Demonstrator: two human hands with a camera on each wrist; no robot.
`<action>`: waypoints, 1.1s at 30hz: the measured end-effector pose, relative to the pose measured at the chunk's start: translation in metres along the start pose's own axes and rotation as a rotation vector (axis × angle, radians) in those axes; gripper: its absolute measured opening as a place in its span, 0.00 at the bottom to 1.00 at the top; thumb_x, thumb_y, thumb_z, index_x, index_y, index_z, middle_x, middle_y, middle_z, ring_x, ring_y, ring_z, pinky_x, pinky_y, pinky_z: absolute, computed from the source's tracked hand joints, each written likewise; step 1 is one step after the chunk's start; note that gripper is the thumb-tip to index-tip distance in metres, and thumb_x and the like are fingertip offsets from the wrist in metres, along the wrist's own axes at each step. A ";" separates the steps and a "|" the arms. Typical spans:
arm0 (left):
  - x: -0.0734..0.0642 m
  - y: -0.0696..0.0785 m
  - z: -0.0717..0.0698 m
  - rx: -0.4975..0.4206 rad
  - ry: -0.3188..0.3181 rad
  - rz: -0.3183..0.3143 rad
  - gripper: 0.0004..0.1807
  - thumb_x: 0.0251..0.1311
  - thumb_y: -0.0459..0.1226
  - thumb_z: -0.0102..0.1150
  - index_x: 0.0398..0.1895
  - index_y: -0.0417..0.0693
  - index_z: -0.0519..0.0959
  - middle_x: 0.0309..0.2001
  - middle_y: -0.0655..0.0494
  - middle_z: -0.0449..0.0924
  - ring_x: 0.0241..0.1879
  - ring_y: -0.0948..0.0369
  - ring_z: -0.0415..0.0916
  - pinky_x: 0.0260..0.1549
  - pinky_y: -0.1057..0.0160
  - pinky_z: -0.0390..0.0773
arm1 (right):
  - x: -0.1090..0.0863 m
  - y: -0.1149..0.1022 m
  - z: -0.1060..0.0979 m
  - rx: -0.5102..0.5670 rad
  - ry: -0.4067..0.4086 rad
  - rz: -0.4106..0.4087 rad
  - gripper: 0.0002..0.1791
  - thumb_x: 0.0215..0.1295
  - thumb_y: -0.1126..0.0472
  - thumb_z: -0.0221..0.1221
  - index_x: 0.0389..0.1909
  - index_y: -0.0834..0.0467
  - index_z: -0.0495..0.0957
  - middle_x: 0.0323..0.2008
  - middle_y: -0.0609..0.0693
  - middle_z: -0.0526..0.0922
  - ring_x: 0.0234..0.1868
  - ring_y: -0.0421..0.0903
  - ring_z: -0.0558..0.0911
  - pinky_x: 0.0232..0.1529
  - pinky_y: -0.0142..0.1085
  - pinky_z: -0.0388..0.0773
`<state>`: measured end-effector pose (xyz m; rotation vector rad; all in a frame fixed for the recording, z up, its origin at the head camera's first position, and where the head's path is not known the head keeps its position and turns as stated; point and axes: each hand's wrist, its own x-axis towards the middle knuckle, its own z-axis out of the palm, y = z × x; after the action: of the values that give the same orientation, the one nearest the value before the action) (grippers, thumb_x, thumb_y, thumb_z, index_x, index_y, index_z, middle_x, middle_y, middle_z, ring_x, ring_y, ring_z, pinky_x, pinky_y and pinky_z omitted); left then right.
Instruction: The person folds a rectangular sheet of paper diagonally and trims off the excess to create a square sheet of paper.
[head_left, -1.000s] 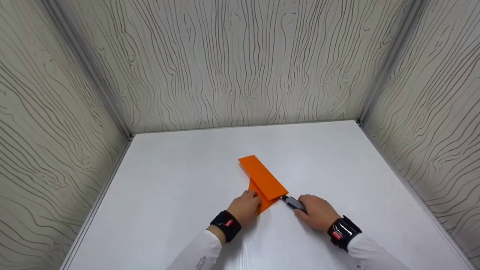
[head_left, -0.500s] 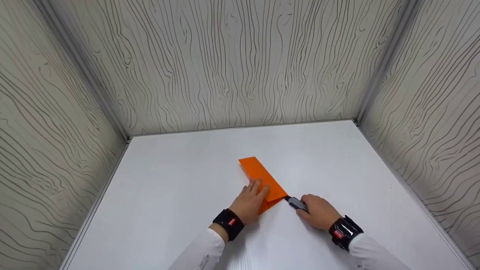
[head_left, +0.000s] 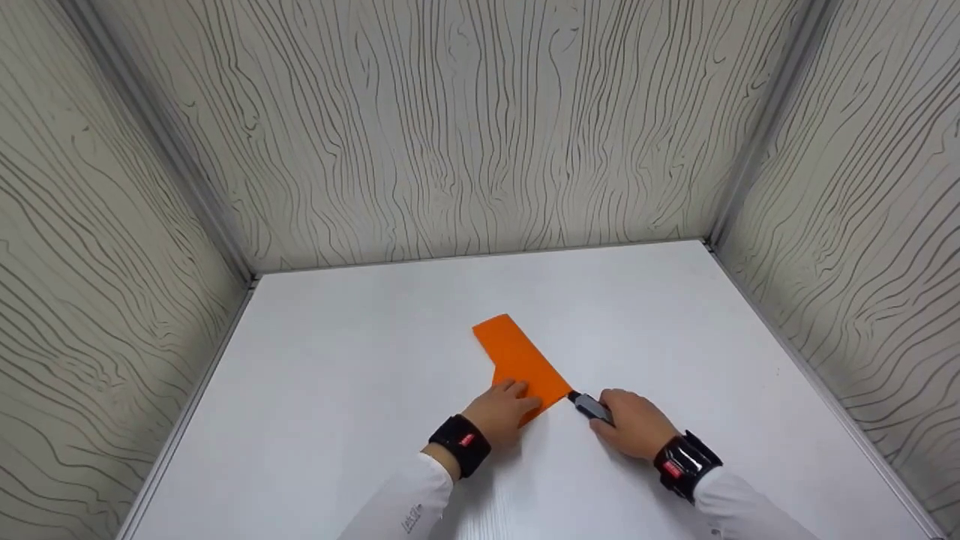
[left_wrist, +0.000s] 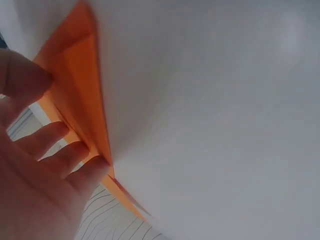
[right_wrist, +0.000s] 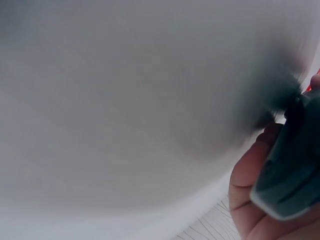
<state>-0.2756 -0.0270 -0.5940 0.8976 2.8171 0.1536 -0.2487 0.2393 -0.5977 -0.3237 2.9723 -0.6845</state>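
A folded orange sheet of paper (head_left: 517, 349) lies slantwise near the middle of the white table. My left hand (head_left: 501, 412) rests on its near left part, fingertips spread over the paper. The left wrist view shows the thumb and fingers touching the orange paper (left_wrist: 82, 95), whose fold stands slightly raised. With my right hand (head_left: 637, 424) I grip a utility knife (head_left: 592, 409) by its grey and black handle. Its front end meets the right corner of the paper, and the blade is hidden there. The knife handle (right_wrist: 290, 165) also shows, blurred, in the right wrist view.
The white tabletop (head_left: 360, 337) spreads around the paper on all sides. Wood-patterned panels (head_left: 480, 127) enclose it at the back, left and right, with grey metal posts (head_left: 765, 127) at the corners. Each wrist wears a black band (head_left: 461, 444).
My left hand reached forward over the paper, then drew back a little, its fingertips pressing the near part. The two layers now look flatter. My right hand and the knife have barely moved.
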 end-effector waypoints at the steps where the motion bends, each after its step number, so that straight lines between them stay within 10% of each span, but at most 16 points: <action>1: 0.000 0.000 0.001 -0.003 0.004 0.002 0.29 0.75 0.36 0.62 0.76 0.66 0.77 0.80 0.53 0.71 0.80 0.50 0.67 0.78 0.51 0.70 | 0.000 0.000 0.000 -0.006 -0.001 0.002 0.10 0.70 0.57 0.70 0.36 0.54 0.78 0.26 0.45 0.70 0.28 0.43 0.69 0.33 0.37 0.63; 33: 0.000 -0.005 0.001 -0.042 0.082 0.059 0.14 0.79 0.38 0.61 0.59 0.63 0.88 0.61 0.55 0.83 0.56 0.56 0.76 0.63 0.60 0.82 | 0.002 0.014 -0.003 -0.105 0.031 -0.079 0.10 0.73 0.56 0.68 0.45 0.56 0.78 0.29 0.46 0.75 0.30 0.44 0.71 0.33 0.40 0.68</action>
<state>-0.2784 -0.0313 -0.5962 0.9875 2.8519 0.2629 -0.2539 0.2524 -0.6016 -0.4441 3.0463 -0.5459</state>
